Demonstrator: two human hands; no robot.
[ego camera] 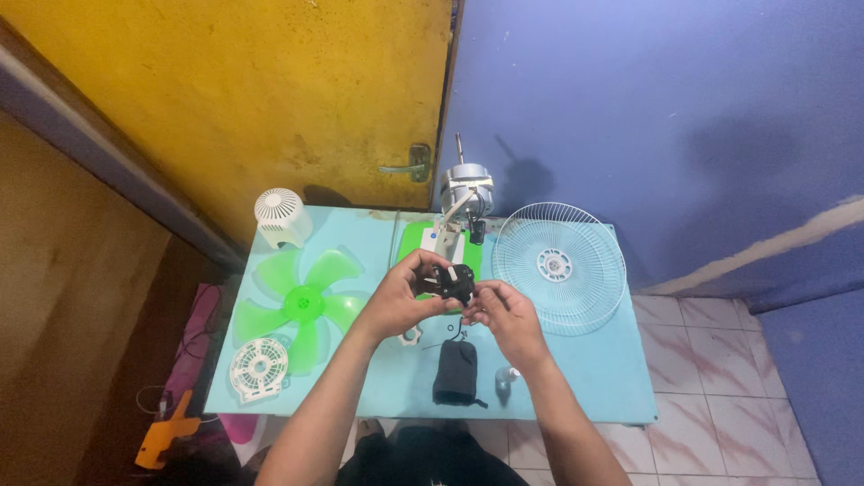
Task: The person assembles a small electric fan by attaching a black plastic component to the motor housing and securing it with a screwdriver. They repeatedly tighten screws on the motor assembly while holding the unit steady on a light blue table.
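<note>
Two hands: both of yours meet over the middle of the light blue table (594, 387), gripping one small black part (454, 281) between them.
Left hand: your left hand (400, 297) curls around the black part from the left, thumb and fingers wrapped onto it.
Right hand: your right hand (504, 315) pinches the same part from the right and from below, fingertips pressed to it.
Black part: you hold it lifted above the tabletop, just in front of the green base plate (416, 241); its exact shape is too small to tell.
Fan motor: the bare motor (466, 191) stands upright at the table's far edge, shaft pointing up, against the blue wall.
Wire guard: the white round grille (558, 265) lies flat to your right, near your right hand.
Green blade: the five-winged fan blade (306, 304) lies flat to your left.
White covers: one domed cover (279, 216) sits at the far left corner, one round vented piece (259, 367) rests near the blade's front edge.
Black pouch: a dark pouch (455, 373) lies under your wrists near the front edge.
Floor: an orange tool (166, 436) lies left of the table.
</note>
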